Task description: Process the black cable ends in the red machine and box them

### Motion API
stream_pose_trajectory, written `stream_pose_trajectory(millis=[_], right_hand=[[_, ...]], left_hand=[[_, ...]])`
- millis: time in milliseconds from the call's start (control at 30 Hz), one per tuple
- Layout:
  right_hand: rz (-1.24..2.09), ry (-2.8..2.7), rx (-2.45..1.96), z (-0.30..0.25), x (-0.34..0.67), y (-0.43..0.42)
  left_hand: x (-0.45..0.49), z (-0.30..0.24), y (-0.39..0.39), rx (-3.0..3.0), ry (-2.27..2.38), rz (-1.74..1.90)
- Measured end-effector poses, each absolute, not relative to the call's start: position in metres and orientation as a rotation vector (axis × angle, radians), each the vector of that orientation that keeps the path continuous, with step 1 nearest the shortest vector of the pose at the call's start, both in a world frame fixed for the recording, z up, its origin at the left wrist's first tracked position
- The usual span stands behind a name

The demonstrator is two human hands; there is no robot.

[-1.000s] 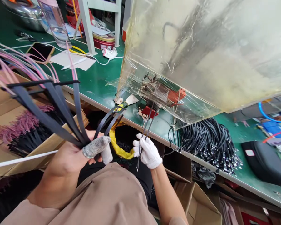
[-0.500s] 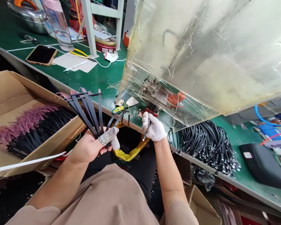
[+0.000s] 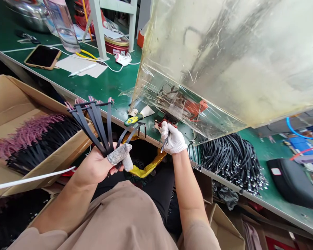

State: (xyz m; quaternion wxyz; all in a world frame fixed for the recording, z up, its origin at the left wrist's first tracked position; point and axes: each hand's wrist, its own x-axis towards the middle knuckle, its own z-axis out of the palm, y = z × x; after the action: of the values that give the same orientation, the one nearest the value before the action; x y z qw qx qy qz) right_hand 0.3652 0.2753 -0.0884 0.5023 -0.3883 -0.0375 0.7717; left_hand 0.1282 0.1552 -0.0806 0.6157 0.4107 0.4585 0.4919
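The gloved right hand (image 3: 173, 139) has risen to the bench (image 3: 112, 86) edge, pinching a thin black wire (image 3: 162, 148); the left hand (image 3: 96, 166) clenches black straps (image 3: 90, 121) (fanned upward).

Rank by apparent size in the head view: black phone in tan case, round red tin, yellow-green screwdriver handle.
Black phone in tan case, round red tin, yellow-green screwdriver handle. Camera nearness may favour the phone.
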Motion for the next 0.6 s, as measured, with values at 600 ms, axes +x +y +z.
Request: stream_pose_trajectory(millis=[600], right_hand=[[2.497, -0.636, -0.769, -0.181, 0.358, 0.193]], left_hand=[[0.141, -0.100, 0.127, 0.973, 1.063, 0.622]])
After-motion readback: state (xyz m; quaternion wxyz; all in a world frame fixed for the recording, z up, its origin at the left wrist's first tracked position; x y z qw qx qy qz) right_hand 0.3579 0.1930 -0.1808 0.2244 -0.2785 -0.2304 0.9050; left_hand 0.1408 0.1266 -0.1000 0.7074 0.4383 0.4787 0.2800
